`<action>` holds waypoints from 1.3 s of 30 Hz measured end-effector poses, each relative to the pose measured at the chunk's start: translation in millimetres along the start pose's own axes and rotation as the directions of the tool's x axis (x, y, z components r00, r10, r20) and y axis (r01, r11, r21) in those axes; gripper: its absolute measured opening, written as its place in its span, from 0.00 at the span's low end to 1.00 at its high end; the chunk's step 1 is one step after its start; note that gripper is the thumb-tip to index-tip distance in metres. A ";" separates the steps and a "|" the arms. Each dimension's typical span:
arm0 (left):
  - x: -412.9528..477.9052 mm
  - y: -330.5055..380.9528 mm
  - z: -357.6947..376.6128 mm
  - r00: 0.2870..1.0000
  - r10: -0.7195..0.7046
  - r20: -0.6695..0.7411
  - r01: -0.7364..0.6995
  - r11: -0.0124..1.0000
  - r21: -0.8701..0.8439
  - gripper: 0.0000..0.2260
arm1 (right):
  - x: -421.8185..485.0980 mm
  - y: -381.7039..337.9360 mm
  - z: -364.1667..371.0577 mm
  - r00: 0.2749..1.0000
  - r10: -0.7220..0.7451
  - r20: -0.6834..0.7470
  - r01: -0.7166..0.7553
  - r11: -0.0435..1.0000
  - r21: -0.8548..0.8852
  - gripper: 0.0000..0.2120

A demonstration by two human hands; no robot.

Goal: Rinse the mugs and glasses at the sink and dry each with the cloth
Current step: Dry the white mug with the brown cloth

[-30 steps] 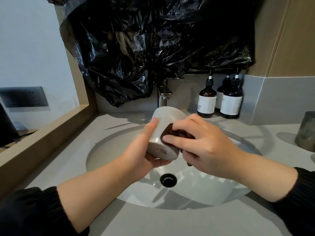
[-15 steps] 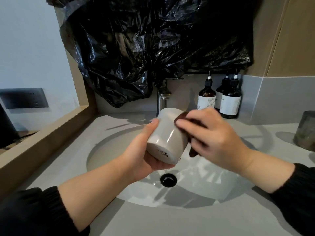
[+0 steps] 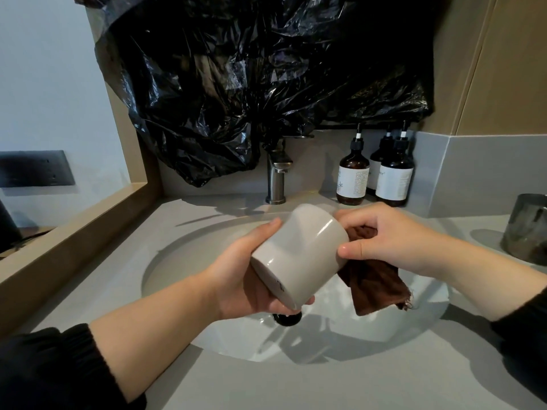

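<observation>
Over the sink (image 3: 183,261), the left hand (image 3: 236,279) has its grip round a tilted grey mug (image 3: 299,255) whose base print is unreadable. The right hand (image 3: 393,241) pinches a brown cloth (image 3: 373,288) at the mug's rim. The labels on the far-right bottles (image 3: 353,179) are illegible.

Above the sink (image 3: 177,261), the mug (image 3: 299,255) lies tilted between the left hand (image 3: 245,279) and the right hand (image 3: 393,244), with the cloth (image 3: 373,288) just right of it, the tap (image 3: 276,179) behind and the bottles (image 3: 353,179) right of the tap on the tabletop (image 3: 266,386).
</observation>
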State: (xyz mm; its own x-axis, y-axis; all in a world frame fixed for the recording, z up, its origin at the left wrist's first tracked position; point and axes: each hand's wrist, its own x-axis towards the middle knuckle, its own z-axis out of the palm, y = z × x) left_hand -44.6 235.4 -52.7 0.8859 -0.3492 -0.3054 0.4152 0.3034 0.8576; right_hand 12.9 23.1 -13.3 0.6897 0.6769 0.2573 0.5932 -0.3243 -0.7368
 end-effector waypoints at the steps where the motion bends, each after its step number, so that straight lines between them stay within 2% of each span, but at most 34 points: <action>1: -0.8 0.9 -0.9 1.000 -0.020 0.023 0.019 1.000 0.023 0.29 | 0.0 0.5 -0.2 1.000 -0.001 0.002 0.001 1.000 0.014 0.07; 4: -2.2 2.4 -3.6 0.999 -0.045 -0.014 0.047 0.971 0.235 0.29 | 1.7 2.1 0.5 0.999 0.046 0.013 -0.047 0.996 0.072 0.02; 6: -0.4 0.1 -6.3 0.991 0.057 -0.119 -0.006 0.920 0.392 0.27 | 2.7 3.3 2.6 0.996 0.085 0.029 -0.086 0.995 0.045 0.05; 8: 2.5 -3.1 -5.9 0.975 0.166 -0.146 -0.068 0.854 0.515 0.24 | 4.3 2.9 7.0 0.993 0.110 0.044 -0.109 0.994 -0.013 0.04; 10: 4.6 -5.7 -3.2 0.974 0.194 -0.114 -0.090 0.801 0.592 0.25 | 6.1 4.2 8.9 0.992 0.120 0.041 -0.117 0.990 -0.076 0.16; 12: 5.5 -6.4 -2.2 0.974 0.202 -0.103 -0.097 0.784 0.613 0.29 | 7.5 2.5 9.3 0.992 0.119 0.029 -0.116 0.989 -0.093 0.20; 14: 5.4 -6.7 -2.2 0.973 0.204 -0.108 -0.100 0.795 0.599 0.33 | 7.9 2.2 10.5 0.992 0.118 0.051 -0.114 0.990 -0.086 0.20; 16: 3.7 -7.2 -2.1 0.977 0.193 -0.092 -0.105 0.808 0.580 0.29 | 7.1 2.8 12.4 0.989 0.127 0.078 -0.118 0.987 -0.109 0.16; 17: 2.7 -7.3 -2.0 0.978 0.188 -0.089 -0.107 0.821 0.561 0.26 | 7.1 3.5 12.4 0.989 0.136 0.057 -0.129 0.986 -0.106 0.11; 18: 2.0 -7.3 -2.5 0.977 0.191 -0.096 -0.111 0.838 0.535 0.24 | 7.4 3.0 11.3 0.989 0.148 0.014 -0.147 0.987 -0.068 0.05; 19: 1.8 -7.3 -3.1 0.974 0.198 -0.110 -0.117 0.856 0.503 0.23 | 7.3 2.2 8.7 0.986 0.157 -0.050 -0.157 0.988 0.007 0.03; 21: 2.0 -7.2 -2.5 0.968 0.213 -0.136 -0.129 0.880 0.456 0.21 | 8.4 2.2 -1.1 0.956 0.185 -0.229 -0.143 0.972 0.188 0.09; 22: 2.0 -7.3 -1.5 0.965 0.218 -0.145 -0.132 0.885 0.447 0.21 | 8.6 0.4 -5.2 0.926 0.174 -0.336 -0.109 0.973 0.204 0.11; 24: 3.0 -8.1 1.5 0.960 0.229 -0.160 -0.136 0.885 0.445 0.22 | 6.2 -7.6 -2.3 0.864 0.013 -0.503 -0.005 1.000 0.017 0.12; 25: 3.9 -8.4 2.8 0.957 0.238 -0.165 -0.143 0.884 0.445 0.22 | 4.6 -12.7 4.4 0.850 -0.124 -0.512 0.066 0.989 -0.130 0.11; 27: 4.5 -8.8 5.2 0.949 0.261 -0.178 -0.162 0.886 0.435 0.23 | 0.6 -16.7 22.3 0.856 -0.390 -0.338 0.216 0.866 -0.451 0.07; 29: 3.2 -8.0 4.9 0.942 0.278 -0.190 -0.174 0.886 0.430 0.23 | 0.3 -9.7 33.7 0.854 -0.497 -0.152 0.297 0.706 -0.643 0.08; 30: 1.7 -7.4 4.7 0.939 0.278 -0.201 -0.175 0.892 0.418 0.23 | 1.4 -6.8 33.6 0.852 -0.507 -0.130 0.299 0.677 -0.673 0.08; 33: -2.8 -3.4 3.6 0.930 0.258 -0.262 -0.182 0.942 0.283 0.26 | 3.1 2.5 26.3 0.842 -0.506 -0.190 0.272 0.700 -0.660 0.06; 35: -3.1 -0.3 3.1 0.918 0.248 -0.309 -0.195 0.962 0.192 0.26 | 4.3 10.8 22.7 0.849 -0.437 -0.297 0.185 0.772 -0.608 0.06; 37: -3.0 0.3 4.4 0.916 0.241 -0.321 -0.197 0.966 0.166 0.26 | 5.4 13.4 23.6 0.827 -0.333 -0.452 0.089 0.873 -0.480 0.11; 39: -2.6 -1.8 6.7 0.923 0.220 -0.315 -0.170 0.969 0.180 0.28 | 7.5 9.5 30.4 0.805 -0.316 -0.503 0.099 0.907 -0.410 0.13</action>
State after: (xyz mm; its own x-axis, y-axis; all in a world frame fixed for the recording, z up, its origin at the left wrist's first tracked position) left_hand -49.0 229.9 -50.6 0.9744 0.0241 -0.2236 0.2148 0.1939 0.9572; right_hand 11.1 45.2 -37.4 0.5766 0.3147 0.7540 0.7767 -0.4976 -0.3862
